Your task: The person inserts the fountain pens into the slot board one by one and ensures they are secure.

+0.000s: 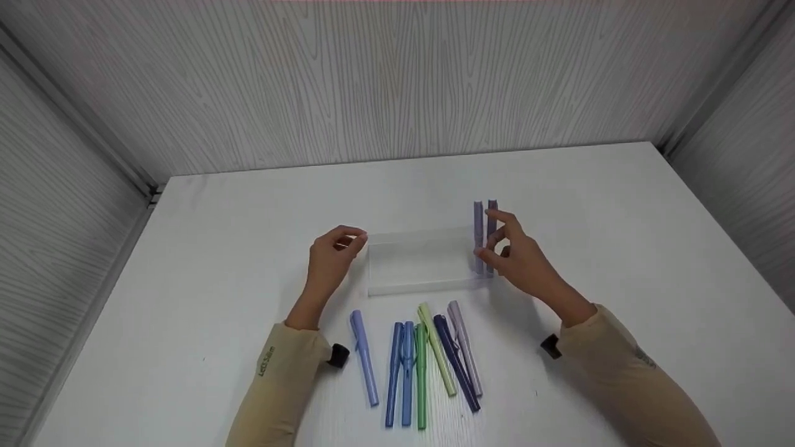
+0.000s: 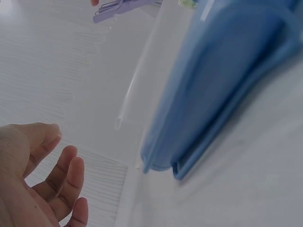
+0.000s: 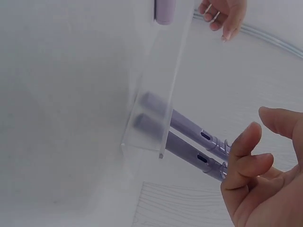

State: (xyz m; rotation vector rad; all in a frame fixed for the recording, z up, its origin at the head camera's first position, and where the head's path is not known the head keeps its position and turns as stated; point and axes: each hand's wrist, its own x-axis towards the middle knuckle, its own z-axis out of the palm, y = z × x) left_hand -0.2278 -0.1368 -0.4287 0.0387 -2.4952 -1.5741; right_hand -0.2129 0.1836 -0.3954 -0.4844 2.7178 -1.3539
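Two purple pens (image 1: 478, 220) (image 3: 189, 153) stand tilted at the right end of a clear box (image 1: 428, 287), their lower ends inside and their tops above the rim. My right hand (image 1: 518, 257) (image 3: 270, 179) is at these pens, index finger and thumb spread apart, fingertips right beside the caps; part of the caps is hidden behind it. With thumb and index finger, my left hand (image 1: 332, 254) (image 2: 45, 175) pinches the far left corner of the box. In the left wrist view, a blue pen (image 2: 222, 85) fills the upper right.
Several pens lie in front of the box: a periwinkle pen (image 1: 364, 360), two blue pens, a green pen (image 1: 422, 379), a yellow-green pen (image 1: 438, 351), a navy pen (image 1: 456, 363) and a lilac pen (image 1: 466, 351). A wood-grain panel (image 1: 385, 87) stands behind the white table (image 1: 621, 236).
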